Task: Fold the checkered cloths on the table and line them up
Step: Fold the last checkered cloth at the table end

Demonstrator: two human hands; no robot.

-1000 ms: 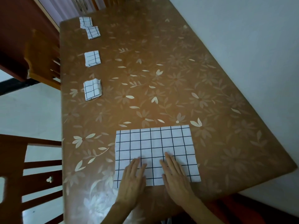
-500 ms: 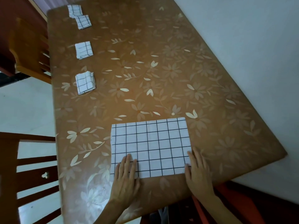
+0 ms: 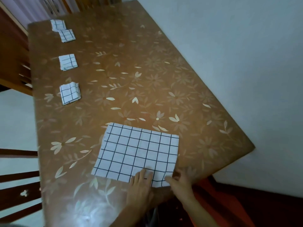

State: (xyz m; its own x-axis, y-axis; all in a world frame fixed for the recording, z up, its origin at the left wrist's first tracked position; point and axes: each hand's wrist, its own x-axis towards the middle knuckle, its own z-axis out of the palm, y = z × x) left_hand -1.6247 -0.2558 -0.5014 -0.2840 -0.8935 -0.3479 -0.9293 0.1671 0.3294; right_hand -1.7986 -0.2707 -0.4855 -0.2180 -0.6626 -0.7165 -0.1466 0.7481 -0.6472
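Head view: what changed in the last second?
Left hand slid right along the near edge of the flat cloth, beside the right hand, which moved to the near right corner; its grip is unclear. Cloth remains unfolded; four folded cloths unmoved.

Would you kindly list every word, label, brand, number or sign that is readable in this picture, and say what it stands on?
None: no readable text anywhere in view.
The spread cloth and the folded cloths carry only a black grid.
The table shows only a flower pattern.
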